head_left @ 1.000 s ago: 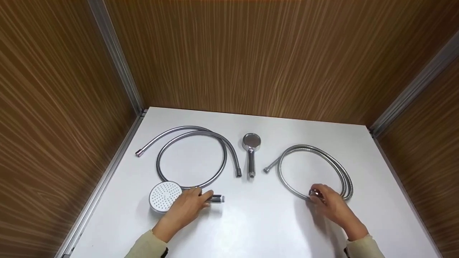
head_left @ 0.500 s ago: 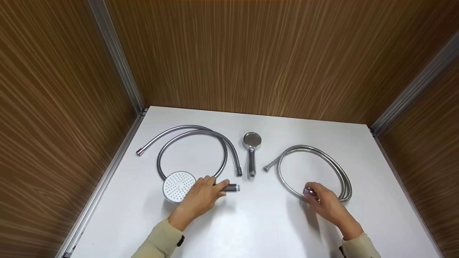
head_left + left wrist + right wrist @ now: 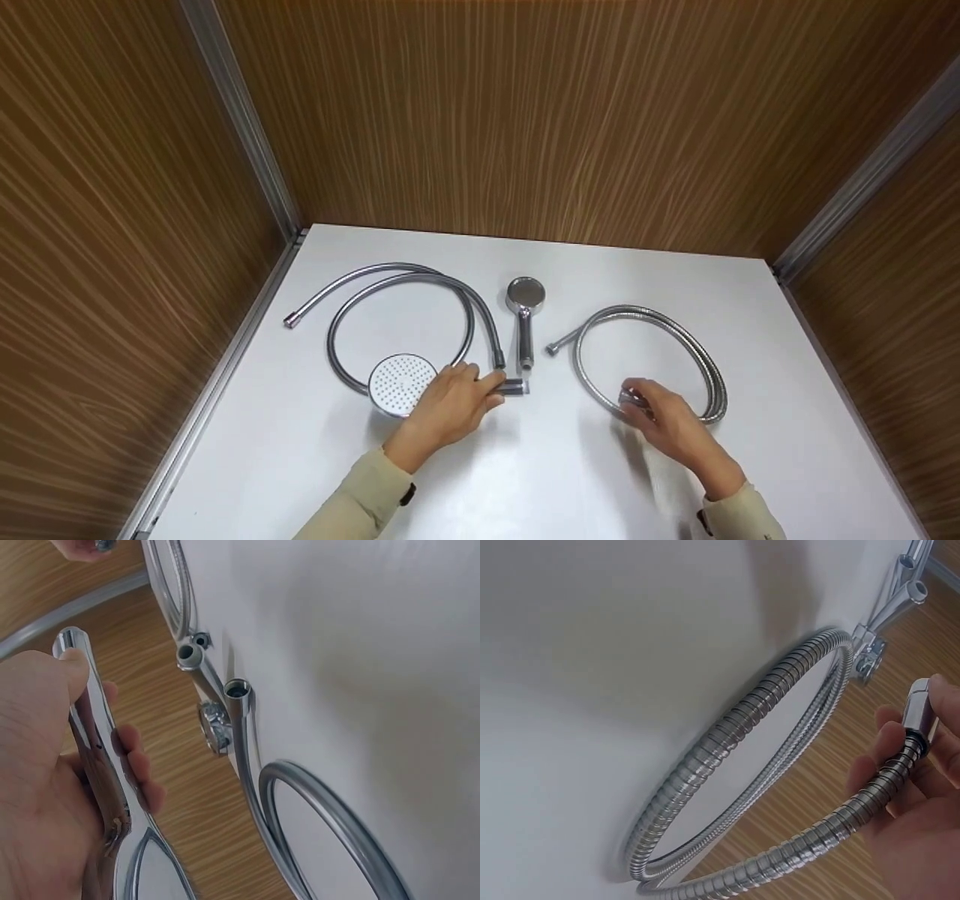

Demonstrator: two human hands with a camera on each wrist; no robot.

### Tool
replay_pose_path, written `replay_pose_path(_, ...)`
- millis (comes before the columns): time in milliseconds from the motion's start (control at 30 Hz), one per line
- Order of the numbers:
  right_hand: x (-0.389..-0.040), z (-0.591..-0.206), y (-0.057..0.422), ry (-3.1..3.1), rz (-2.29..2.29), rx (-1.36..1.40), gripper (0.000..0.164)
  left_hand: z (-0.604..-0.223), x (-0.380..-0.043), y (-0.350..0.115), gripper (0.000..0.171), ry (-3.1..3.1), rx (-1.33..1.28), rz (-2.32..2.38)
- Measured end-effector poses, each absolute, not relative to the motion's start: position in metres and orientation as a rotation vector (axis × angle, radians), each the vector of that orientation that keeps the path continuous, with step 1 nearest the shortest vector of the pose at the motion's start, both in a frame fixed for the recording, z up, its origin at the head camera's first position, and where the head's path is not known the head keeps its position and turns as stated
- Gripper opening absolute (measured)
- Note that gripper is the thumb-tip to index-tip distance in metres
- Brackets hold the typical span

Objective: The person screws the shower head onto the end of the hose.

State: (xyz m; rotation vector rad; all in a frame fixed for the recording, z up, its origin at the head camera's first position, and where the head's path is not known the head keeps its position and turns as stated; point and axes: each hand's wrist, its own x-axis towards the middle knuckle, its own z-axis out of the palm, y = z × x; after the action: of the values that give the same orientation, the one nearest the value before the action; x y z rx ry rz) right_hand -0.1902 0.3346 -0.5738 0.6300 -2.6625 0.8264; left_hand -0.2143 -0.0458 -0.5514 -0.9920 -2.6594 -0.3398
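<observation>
My left hand (image 3: pixel 454 405) grips the chrome handle of a large round shower head (image 3: pixel 403 384), its white nozzle face turned up. In the left wrist view, my fingers wrap round the shiny handle (image 3: pixel 105 757), with the thumb near its open end. My right hand (image 3: pixel 664 420) pinches the metal end of a coiled shower hose (image 3: pixel 716 367). The right wrist view shows that chrome fitting (image 3: pixel 917 709) between thumb and fingers, with the ribbed hose running down from it. The two held ends are apart, both raised above the white table.
A smaller chrome shower head (image 3: pixel 526 294) lies between the hoses, its handle pointing towards me. A second, smoother grey hose (image 3: pixel 330 341) lies looped at the left, partly under the large head. Wood-grain panels (image 3: pixel 480 120) wall in the white table (image 3: pixel 540 480) at back and sides.
The left hand has carried the large shower head to the right and slightly away from me. The right hand has drawn the hose end a little left, and the coil has shifted slightly with it.
</observation>
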Motion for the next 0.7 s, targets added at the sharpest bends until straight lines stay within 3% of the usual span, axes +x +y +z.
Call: replay_pose_path(700,-0.189,-0.571,0.320,-2.615,0.851,0.756,0.028,-0.556,-0.208,0.000,0.034,-2.724,-0.991,-0.270)
